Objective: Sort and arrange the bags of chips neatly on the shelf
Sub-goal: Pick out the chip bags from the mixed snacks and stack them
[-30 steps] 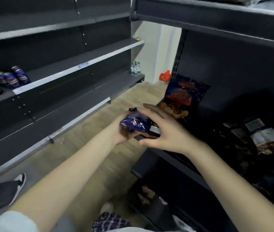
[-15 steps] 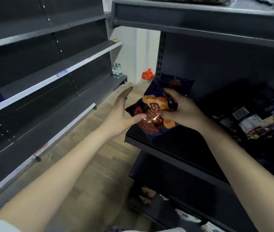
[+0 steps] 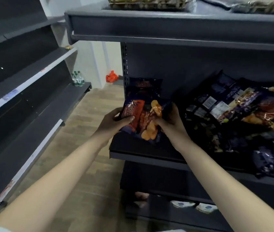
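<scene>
A dark blue and orange chip bag (image 3: pixel 143 120) stands at the left end of the dark shelf (image 3: pixel 149 158). My left hand (image 3: pixel 114 120) grips its left edge. My right hand (image 3: pixel 169 120) grips its right side. Both hold the bag nearly upright, its lower edge near the shelf board. Behind it another dark chip bag (image 3: pixel 145 87) leans upright against the back panel. To the right, a loose heap of several dark chip bags (image 3: pixel 240 118) lies flat and overlapping on the same shelf.
The shelf above (image 3: pixel 174 29) overhangs the hands and carries packaged goods. A long empty rack (image 3: pixel 32 84) lines the left side of the aisle, with small bottles (image 3: pixel 77 79) at its far end. A wooden floor (image 3: pixel 89 124) runs between. White packages (image 3: pixel 193 205) sit on the bottom shelf.
The bag has gone deeper onto the shelf and stands more upright. My left hand, open beside it half a second ago, now closes on its left edge.
</scene>
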Demonstrator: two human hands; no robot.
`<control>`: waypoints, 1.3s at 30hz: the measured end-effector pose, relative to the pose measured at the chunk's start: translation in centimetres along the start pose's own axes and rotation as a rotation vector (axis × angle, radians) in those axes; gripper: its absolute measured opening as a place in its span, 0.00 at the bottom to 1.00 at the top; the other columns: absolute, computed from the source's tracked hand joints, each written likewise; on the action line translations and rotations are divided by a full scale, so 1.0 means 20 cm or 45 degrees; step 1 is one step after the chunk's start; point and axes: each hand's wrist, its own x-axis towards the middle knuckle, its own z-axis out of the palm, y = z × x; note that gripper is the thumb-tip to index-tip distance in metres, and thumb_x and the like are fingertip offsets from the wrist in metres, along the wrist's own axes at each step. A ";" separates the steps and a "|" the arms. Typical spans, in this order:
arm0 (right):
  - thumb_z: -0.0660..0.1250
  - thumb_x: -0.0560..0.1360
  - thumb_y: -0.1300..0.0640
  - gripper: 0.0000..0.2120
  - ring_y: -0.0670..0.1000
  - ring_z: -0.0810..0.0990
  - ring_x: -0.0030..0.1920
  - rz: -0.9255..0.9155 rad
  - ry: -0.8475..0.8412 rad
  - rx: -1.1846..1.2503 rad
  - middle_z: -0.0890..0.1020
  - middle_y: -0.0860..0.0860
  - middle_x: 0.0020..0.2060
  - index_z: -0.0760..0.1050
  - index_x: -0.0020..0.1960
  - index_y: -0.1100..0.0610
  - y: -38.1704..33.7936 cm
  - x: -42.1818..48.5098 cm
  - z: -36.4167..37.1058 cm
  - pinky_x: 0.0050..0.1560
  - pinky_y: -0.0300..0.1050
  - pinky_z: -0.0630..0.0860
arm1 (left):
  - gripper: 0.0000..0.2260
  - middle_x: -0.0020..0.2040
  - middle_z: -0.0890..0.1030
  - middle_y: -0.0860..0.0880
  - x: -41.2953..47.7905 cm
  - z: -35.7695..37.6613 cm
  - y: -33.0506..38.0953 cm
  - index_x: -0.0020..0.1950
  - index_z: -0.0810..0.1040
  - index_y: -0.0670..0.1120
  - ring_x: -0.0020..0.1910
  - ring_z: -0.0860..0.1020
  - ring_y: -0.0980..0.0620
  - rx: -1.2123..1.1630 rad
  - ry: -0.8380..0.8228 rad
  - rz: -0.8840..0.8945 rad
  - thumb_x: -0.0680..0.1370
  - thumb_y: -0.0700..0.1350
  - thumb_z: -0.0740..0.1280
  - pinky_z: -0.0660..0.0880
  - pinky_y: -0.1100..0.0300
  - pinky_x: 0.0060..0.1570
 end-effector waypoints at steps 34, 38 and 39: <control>0.66 0.76 0.57 0.39 0.51 0.48 0.76 -0.243 0.232 -0.697 0.46 0.49 0.76 0.44 0.74 0.40 0.35 0.04 0.24 0.73 0.53 0.60 | 0.29 0.77 0.42 0.46 0.07 0.22 -0.38 0.77 0.47 0.51 0.75 0.44 0.38 1.437 0.130 0.587 0.77 0.55 0.51 0.50 0.43 0.70; 0.61 0.78 0.53 0.34 0.51 0.40 0.76 -0.230 0.201 -0.887 0.40 0.46 0.76 0.44 0.76 0.42 0.37 0.06 0.25 0.75 0.57 0.52 | 0.27 0.77 0.38 0.50 0.07 0.21 -0.42 0.76 0.45 0.53 0.75 0.39 0.43 1.317 0.149 0.562 0.78 0.56 0.47 0.47 0.47 0.72; 0.60 0.78 0.52 0.34 0.51 0.39 0.76 -0.216 0.196 -0.920 0.38 0.46 0.76 0.43 0.76 0.41 0.37 0.06 0.26 0.75 0.56 0.49 | 0.27 0.76 0.37 0.51 0.07 0.21 -0.42 0.76 0.45 0.54 0.75 0.38 0.44 1.306 0.150 0.562 0.78 0.56 0.47 0.47 0.47 0.72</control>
